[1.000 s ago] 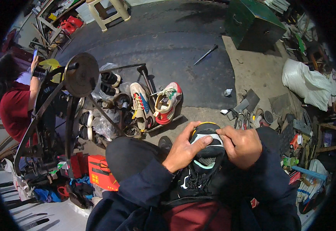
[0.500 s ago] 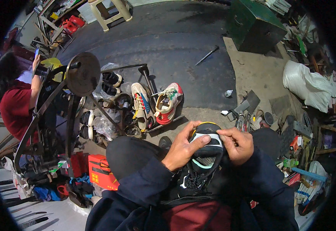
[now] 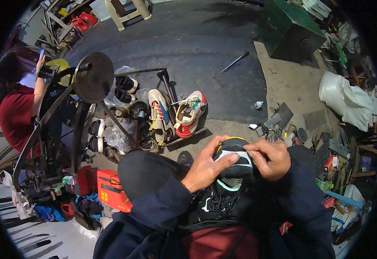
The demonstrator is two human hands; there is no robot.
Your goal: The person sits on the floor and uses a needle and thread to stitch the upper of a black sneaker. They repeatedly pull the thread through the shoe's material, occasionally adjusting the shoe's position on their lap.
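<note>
In my lap I have a black shoe [image 3: 227, 194] with a white band, mint trim and a yellow edge near its top end. My left hand [image 3: 206, 165] is closed around that end's left side, thumb lying on the white band. My right hand [image 3: 269, 159] has its fingers curled, with index finger and thumb at the right edge of the shoe's top end; whether they pinch something small is hidden. Beyond my hands, a beige-and-blue sneaker [image 3: 158, 112] and a red-and-white sneaker [image 3: 190, 114] rest by a metal rod.
A person [image 3: 13, 116] in red holds a phone at left, behind a black iron machine [image 3: 93, 77]. Green metal box [image 3: 290, 32], stool [image 3: 126, 11], pointed tool [image 3: 234, 61], white sack [image 3: 344, 99] lie beyond. Tools [image 3: 277, 131] sit right; orange bag [image 3: 113, 190] left.
My right hand has shifted slightly along the shoe's edge, still pinched there. My left hand keeps its grip. The person at left has barely moved.
</note>
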